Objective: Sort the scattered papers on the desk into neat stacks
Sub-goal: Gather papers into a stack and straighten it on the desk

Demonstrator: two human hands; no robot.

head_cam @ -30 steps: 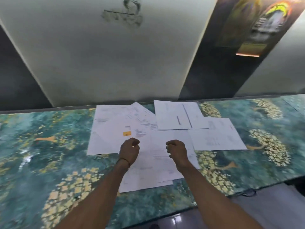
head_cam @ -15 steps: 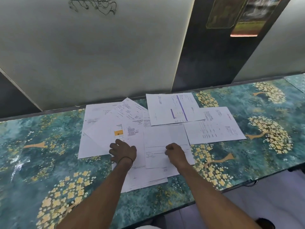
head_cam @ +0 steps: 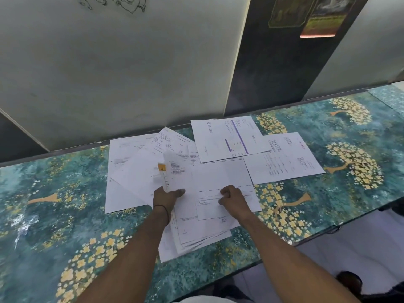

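Note:
Several white printed papers lie scattered and overlapping on the desk. My left hand pinches the left edge of a sheet with an orange mark, which curls up off the pile. My right hand, fingers curled, rests on a sheet with handwriting in the middle. A sheet with purple bars lies at the back. Another printed sheet lies to the right, and a large sheet to the left.
The desk has a teal top with yellow flower trees and runs along a pale wall. A dark wall panel with a poster stands behind on the right. The desk's front edge is close to me, with floor below.
My view has tilted down toward the desk. Both hands came down onto the papers, and my left hand has taken the edge of the orange-marked sheet and lifted it.

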